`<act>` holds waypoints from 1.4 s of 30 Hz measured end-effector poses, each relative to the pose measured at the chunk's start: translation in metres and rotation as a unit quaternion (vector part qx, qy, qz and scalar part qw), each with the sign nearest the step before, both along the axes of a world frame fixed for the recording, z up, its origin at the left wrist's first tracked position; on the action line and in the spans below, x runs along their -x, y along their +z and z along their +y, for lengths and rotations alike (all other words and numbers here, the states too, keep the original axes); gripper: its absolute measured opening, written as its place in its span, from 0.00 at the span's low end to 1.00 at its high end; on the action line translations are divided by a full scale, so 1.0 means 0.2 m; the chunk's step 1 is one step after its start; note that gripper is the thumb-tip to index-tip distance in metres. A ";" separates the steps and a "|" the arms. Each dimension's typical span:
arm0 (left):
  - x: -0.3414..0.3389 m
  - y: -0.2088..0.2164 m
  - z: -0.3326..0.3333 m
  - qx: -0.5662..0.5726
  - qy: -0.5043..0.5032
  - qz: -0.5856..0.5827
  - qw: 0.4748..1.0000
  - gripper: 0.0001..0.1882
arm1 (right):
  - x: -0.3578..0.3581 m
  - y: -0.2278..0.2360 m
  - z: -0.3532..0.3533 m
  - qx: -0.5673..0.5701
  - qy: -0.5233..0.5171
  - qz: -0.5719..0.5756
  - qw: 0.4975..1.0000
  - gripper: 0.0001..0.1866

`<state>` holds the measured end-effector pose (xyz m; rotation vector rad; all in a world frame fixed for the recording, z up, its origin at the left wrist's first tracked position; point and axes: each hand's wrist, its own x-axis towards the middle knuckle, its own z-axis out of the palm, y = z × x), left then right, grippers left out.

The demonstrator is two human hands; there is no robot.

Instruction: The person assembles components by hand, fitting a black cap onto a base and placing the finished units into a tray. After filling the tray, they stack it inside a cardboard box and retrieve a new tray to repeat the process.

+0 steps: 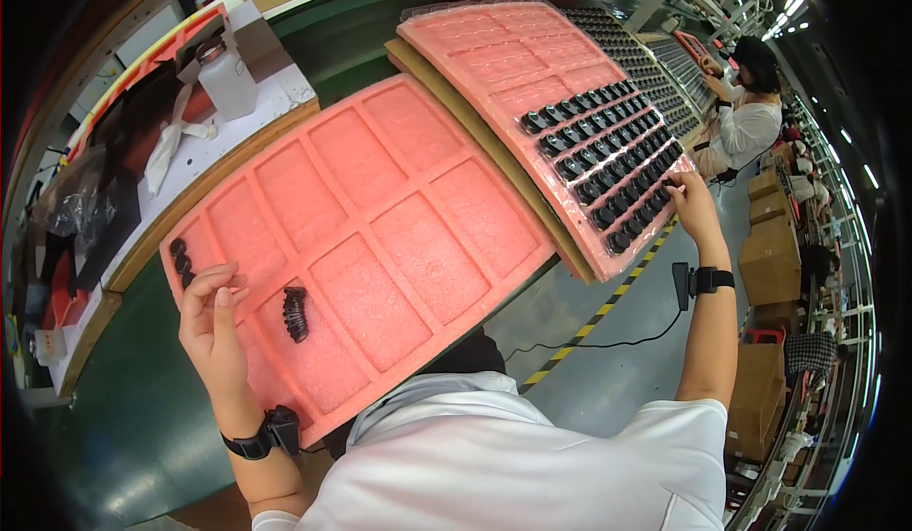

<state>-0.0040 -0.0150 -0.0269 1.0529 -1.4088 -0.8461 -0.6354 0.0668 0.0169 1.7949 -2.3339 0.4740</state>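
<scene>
In front of me lies a pink foam tray (446, 331) with shallow rectangular pockets. Two short stacks of black ribbed parts stand out at its left end: one black stack (295, 314) lies in a near pocket, another black stack (181, 259) by the far left edge. My left hand (214, 327) hovers over that end, fingers loosely curled and apart, holding nothing. My right hand (693, 203) reaches to the right edge of a clear plastic tray (570, 184) filled partly with rows of small black round parts (617, 165). Its fingertips pinch a black part at the row's end.
The clear tray rests on pink foam and cardboard (556, 241). A white bottle (228, 80) and a white cloth (169, 146) sit on a side shelf. Further trays of black parts (627, 61) line the bench toward a seated person (746, 127). Cardboard boxes (769, 256) stand right.
</scene>
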 end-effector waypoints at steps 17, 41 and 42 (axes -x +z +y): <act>0.01 0.02 0.06 -0.037 -0.176 -0.346 0.921 0.09 | -1.94 -0.04 -0.56 -0.175 0.527 -0.256 0.791 0.14; -0.21 0.36 0.23 0.180 -0.217 0.282 0.917 0.03 | -2.39 -0.06 -0.61 -0.193 0.556 -0.236 0.774 0.11; -0.20 0.38 0.23 0.239 -0.241 0.339 0.877 0.02 | -2.42 -0.05 -0.60 -0.184 0.565 -0.192 0.781 0.11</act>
